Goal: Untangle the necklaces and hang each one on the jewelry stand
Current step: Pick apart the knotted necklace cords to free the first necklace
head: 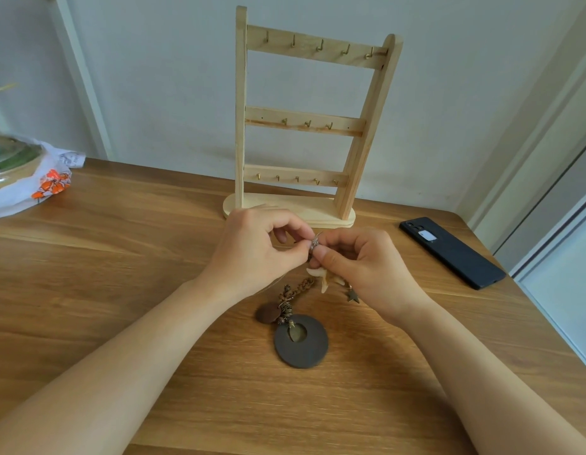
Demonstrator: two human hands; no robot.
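A wooden jewelry stand (306, 123) with three hook rails stands upright at the back of the table; no necklace hangs on it. Just in front of its base, my left hand (255, 251) and my right hand (360, 261) meet and both pinch a small silvery tangle of necklaces (315, 242) between fingertips. Below the hands a braided brown cord (296, 290) trails to a dark round ring pendant (301, 341) and a brown wooden disc (268, 312) lying on the table. A pale tooth-shaped pendant (323, 279) and a small bronze star charm (353, 296) dangle under my right hand.
A wooden table (121, 264) carries everything. A dark phone (452, 252) lies at the right near the table's edge. A white plastic bag with orange print (38, 185) sits at the far left. A pale wall stands close behind the stand.
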